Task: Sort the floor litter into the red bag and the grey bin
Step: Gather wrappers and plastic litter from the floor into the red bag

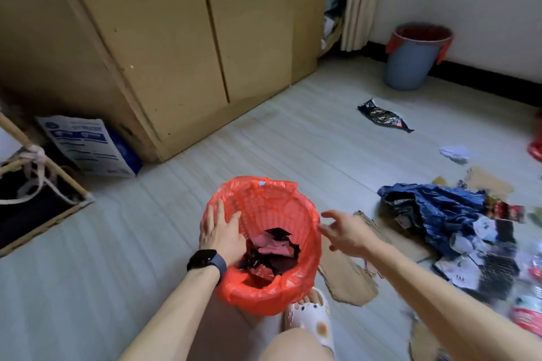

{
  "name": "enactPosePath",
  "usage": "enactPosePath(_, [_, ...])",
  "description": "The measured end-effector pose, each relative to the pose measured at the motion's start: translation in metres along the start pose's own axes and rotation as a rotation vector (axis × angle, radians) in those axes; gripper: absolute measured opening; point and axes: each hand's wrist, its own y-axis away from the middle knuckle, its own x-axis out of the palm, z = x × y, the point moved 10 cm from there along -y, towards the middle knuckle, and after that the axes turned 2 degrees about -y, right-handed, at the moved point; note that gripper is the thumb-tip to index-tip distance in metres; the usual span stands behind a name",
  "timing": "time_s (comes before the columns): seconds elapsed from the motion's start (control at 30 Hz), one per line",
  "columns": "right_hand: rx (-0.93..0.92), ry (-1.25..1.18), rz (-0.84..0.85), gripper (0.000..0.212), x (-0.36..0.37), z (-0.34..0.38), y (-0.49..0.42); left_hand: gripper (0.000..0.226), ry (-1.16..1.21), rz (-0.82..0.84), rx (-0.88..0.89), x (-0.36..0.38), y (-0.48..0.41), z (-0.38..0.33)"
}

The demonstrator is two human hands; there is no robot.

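A basket lined with the red bag (281, 287) stands on the floor in front of me, with dark and pink scraps inside. My left hand (221, 231), with a black watch on the wrist, rests flat on the bag's left rim, its fingers reaching inside. Just right of the rim hovers my right hand (346, 231), fingers spread and holding nothing. The grey bin (410, 67), lined with a red bag, stands by the far wall at upper right. Litter lies at right: a blue wrapper pile (440, 208), cardboard pieces (349, 281), a black wrapper (384, 116) and crumpled paper (454, 152).
Large cardboard boxes (176, 47) line the back left. A printed white bag (88, 143) leans against them. A wooden-framed basket (35, 208) sits at far left. My foot in a white sandal (311, 316) is beside the red bag. A curtain (360, 0) hangs at the back.
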Motion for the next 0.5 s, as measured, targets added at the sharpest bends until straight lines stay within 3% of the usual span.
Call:
enactPosePath(0.23, [0.109, 0.426, -0.121, 0.043, -0.159, -0.073, 0.079, 0.057, -0.036, 0.026, 0.504, -0.051, 0.012, -0.195])
enactPosePath(0.37, [0.244, 0.348, -0.232, 0.047, -0.215, -0.132, 0.135, 0.051, -0.169, 0.071, 0.790, -0.063, 0.043, -0.313])
enactPosePath(0.5, [0.329, 0.195, -0.288, 0.042, -0.216, -0.195, 0.183, 0.042, -0.289, 0.104, 0.908, -0.042, 0.070, -0.394])
